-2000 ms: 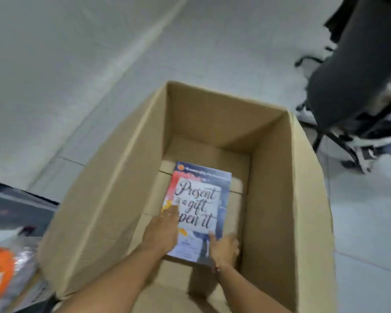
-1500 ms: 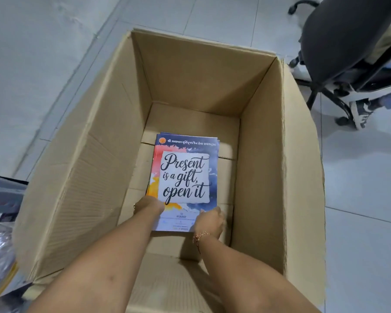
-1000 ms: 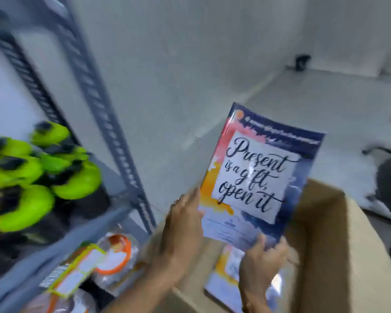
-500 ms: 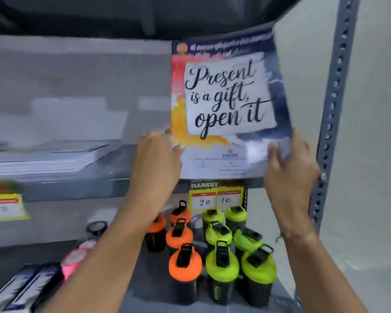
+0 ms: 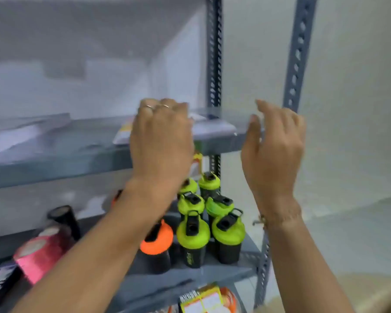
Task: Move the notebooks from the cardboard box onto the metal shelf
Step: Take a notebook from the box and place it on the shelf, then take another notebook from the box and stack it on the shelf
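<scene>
Left hand point(image 5: 161, 141) and right hand point(image 5: 273, 150), both wide and empty, before flat colourful paper notebook point(image 5: 209, 129) overhanging grey metal shelf point(image 5: 61, 152); likely to slip off if brushed.

The 2 arms are raised forward. The left hand point(image 5: 161, 141) has its palm facing away, fingers curled. The right hand point(image 5: 274, 145) is open and holds nothing.
</scene>
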The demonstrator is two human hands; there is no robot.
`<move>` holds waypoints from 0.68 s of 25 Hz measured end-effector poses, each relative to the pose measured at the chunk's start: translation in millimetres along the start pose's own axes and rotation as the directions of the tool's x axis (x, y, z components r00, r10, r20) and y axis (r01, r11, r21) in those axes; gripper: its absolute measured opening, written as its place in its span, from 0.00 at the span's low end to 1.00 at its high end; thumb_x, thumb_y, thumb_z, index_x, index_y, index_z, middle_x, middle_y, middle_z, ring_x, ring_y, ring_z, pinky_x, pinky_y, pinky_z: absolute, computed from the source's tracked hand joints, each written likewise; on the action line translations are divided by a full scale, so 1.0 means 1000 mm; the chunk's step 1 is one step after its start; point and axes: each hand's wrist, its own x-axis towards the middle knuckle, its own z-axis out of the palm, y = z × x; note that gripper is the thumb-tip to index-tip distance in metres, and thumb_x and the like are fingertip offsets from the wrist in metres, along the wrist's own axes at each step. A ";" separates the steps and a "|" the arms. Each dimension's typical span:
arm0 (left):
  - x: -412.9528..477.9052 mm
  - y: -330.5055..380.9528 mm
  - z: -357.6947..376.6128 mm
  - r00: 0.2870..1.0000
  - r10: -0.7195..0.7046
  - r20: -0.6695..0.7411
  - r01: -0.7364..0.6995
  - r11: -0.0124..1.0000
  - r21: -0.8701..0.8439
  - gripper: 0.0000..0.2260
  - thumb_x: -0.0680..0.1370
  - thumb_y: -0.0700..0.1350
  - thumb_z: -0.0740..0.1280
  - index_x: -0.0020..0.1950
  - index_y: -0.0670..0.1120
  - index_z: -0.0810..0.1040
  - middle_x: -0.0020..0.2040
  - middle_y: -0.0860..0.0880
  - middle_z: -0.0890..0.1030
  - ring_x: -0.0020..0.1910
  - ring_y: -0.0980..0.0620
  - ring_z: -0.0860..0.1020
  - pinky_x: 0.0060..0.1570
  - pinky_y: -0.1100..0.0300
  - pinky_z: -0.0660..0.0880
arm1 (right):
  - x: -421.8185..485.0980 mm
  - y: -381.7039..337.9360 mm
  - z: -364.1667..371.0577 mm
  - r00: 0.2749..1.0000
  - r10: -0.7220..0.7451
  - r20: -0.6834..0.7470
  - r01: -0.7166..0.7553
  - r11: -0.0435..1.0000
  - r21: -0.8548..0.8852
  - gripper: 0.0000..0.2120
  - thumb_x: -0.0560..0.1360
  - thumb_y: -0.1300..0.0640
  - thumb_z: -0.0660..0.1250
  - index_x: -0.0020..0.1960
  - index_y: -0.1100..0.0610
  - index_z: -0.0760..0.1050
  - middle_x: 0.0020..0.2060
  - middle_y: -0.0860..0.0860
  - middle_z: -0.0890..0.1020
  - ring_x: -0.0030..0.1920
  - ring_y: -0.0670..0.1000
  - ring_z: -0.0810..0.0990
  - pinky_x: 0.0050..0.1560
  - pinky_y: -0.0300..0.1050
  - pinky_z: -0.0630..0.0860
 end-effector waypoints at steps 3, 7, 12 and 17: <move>-0.090 0.109 0.052 0.920 0.319 0.230 -0.204 0.887 -0.413 0.04 0.70 0.39 0.71 0.44 0.45 0.81 0.41 0.45 0.83 0.41 0.42 0.79 0.43 0.52 0.73 | -0.114 0.085 -0.070 0.960 0.229 -0.161 -0.245 0.966 -0.085 0.10 0.76 0.65 0.60 0.52 0.69 0.78 0.45 0.66 0.82 0.49 0.59 0.77 0.53 0.53 0.73; -0.249 0.251 0.132 0.169 0.612 0.773 0.160 0.757 -0.634 0.10 0.76 0.38 0.63 0.54 0.43 0.80 0.52 0.41 0.82 0.53 0.39 0.79 0.47 0.52 0.78 | -0.311 0.206 -0.174 0.358 0.900 -0.247 -0.889 0.247 -0.385 0.18 0.71 0.59 0.59 0.57 0.65 0.76 0.54 0.65 0.80 0.59 0.62 0.74 0.64 0.52 0.67; -0.445 0.339 0.185 -0.551 0.396 0.735 0.086 0.903 -0.422 0.17 0.79 0.40 0.59 0.66 0.34 0.71 0.68 0.35 0.73 0.66 0.40 0.73 0.63 0.53 0.71 | -0.483 0.246 -0.281 -0.466 0.635 -0.616 -0.565 -0.750 -0.345 0.28 0.71 0.50 0.68 0.65 0.64 0.66 0.66 0.64 0.69 0.66 0.65 0.67 0.67 0.55 0.66; -0.532 0.361 0.189 -0.451 0.120 0.884 0.113 0.991 -0.077 0.20 0.78 0.37 0.59 0.71 0.37 0.64 0.71 0.38 0.67 0.68 0.40 0.70 0.67 0.49 0.68 | -0.543 0.237 -0.308 -0.471 0.689 -0.551 -0.583 -0.712 -0.391 0.31 0.68 0.46 0.72 0.63 0.63 0.68 0.63 0.63 0.73 0.62 0.65 0.71 0.62 0.60 0.73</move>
